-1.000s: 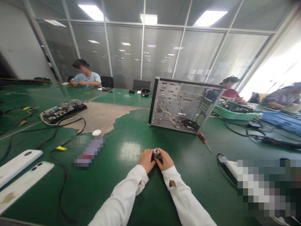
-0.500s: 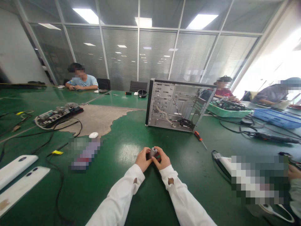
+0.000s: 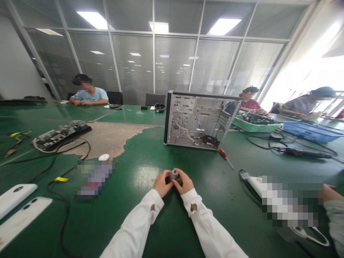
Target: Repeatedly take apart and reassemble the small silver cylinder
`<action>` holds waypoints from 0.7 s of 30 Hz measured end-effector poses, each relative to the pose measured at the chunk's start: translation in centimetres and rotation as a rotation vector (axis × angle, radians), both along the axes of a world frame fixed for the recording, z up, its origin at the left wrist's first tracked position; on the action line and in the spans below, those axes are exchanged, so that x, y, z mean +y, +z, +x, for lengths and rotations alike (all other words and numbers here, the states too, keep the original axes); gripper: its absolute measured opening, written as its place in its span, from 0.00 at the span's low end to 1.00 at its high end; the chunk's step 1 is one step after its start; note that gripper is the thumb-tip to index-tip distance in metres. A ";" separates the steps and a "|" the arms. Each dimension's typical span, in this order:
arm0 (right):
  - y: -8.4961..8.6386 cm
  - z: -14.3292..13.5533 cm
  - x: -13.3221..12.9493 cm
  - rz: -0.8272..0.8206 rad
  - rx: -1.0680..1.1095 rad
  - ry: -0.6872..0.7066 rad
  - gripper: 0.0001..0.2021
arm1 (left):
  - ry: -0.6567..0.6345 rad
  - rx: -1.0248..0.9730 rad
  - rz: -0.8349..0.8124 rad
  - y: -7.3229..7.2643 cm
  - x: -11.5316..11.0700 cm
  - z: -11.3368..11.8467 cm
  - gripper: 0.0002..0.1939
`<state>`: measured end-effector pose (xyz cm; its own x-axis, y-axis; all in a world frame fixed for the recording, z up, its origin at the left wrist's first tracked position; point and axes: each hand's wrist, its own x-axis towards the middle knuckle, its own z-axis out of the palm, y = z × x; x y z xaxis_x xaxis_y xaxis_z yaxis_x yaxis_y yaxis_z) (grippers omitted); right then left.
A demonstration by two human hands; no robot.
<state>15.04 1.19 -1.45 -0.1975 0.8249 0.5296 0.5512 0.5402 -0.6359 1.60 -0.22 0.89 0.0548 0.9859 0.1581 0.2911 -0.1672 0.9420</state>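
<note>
A small grey metal cylinder, which looks like a little motor (image 3: 174, 175), is held between both hands above the green table. My left hand (image 3: 162, 184) pinches its left side, with fingers and thumb closed. On the other side my right hand (image 3: 184, 182) grips it, the index finger near its top and the thumb low in front. Its round end faces upward; the fingers cover much of its sides. Beyond the hands stands an opened computer case (image 3: 199, 120). An orange-handled screwdriver (image 3: 224, 154) lies by the case's front right corner.
Left are white shells (image 3: 24, 218), cables, a blurred purple object (image 3: 95, 181) and an opened device with exposed parts (image 3: 61, 136). Right are a green basket (image 3: 255, 126), a blue basket (image 3: 311, 132), a black corded tool (image 3: 303, 153) and another person's hand (image 3: 331, 193). Other people sit around the table.
The cylinder has tipped slightly so that its round end shows more towards me. Both hands keep their grip. The whole view has shifted a little.
</note>
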 end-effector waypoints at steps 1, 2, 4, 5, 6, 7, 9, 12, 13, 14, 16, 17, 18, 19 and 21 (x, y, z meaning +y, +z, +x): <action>0.1 0.0 0.0 -0.014 0.020 -0.006 0.22 | -0.006 -0.008 0.011 0.0 0.0 0.0 0.17; 0.1 0.1 0.0 -0.027 0.039 -0.011 0.23 | -0.016 -0.008 0.025 0.0 0.0 0.0 0.17; 0.3 0.1 0.0 -0.055 0.079 -0.016 0.23 | -0.039 -0.002 0.040 0.0 0.0 -0.1 0.17; 0.3 0.1 0.0 -0.070 0.099 -0.016 0.24 | -0.048 0.002 0.041 0.0 0.0 -0.1 0.18; 0.4 0.0 0.0 -0.088 0.120 -0.015 0.24 | -0.054 0.006 0.040 -0.1 -0.1 -0.2 0.18; 0.4 0.0 0.0 -0.109 0.143 -0.014 0.23 | -0.059 0.008 0.039 -0.1 -0.1 -0.2 0.19; 0.4 0.0 0.0 -0.161 0.190 -0.012 0.23 | -0.069 0.000 0.040 0.0 -0.2 -0.2 0.19; 0.3 0.0 0.1 -0.242 0.259 -0.016 0.22 | -0.092 -0.050 0.025 0.0 -0.2 -0.2 0.19; 0.2 0.0 0.1 -0.263 0.280 -0.016 0.21 | -0.093 -0.074 0.008 0.1 -0.2 -0.2 0.18; 0.1 0.0 0.1 -0.280 0.300 -0.015 0.20 | -0.092 -0.100 -0.014 0.1 -0.2 -0.2 0.18; -0.1 0.0 0.3 -0.305 0.342 -0.003 0.19 | -0.092 -0.156 -0.062 0.2 -0.1 -0.1 0.18; -0.2 0.0 0.3 -0.317 0.363 0.009 0.18 | -0.097 -0.184 -0.084 0.3 0.0 -0.1 0.18; -0.4 0.0 0.4 -0.328 0.384 0.025 0.18 | -0.108 -0.210 -0.103 0.3 0.0 -0.1 0.19; -0.6 -0.1 0.4 -0.340 0.405 0.045 0.18 | -0.120 -0.232 -0.118 0.4 0.0 -0.2 0.19; -1.0 -0.3 0.4 -0.363 0.439 0.091 0.20 | -0.128 -0.260 -0.131 0.6 0.1 -0.3 0.19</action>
<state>14.78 1.63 -2.45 -0.1021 0.9590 0.2643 0.1554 0.2778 -0.9480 1.32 -0.13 1.47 0.1542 0.9865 0.0556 0.0219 -0.0596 0.9980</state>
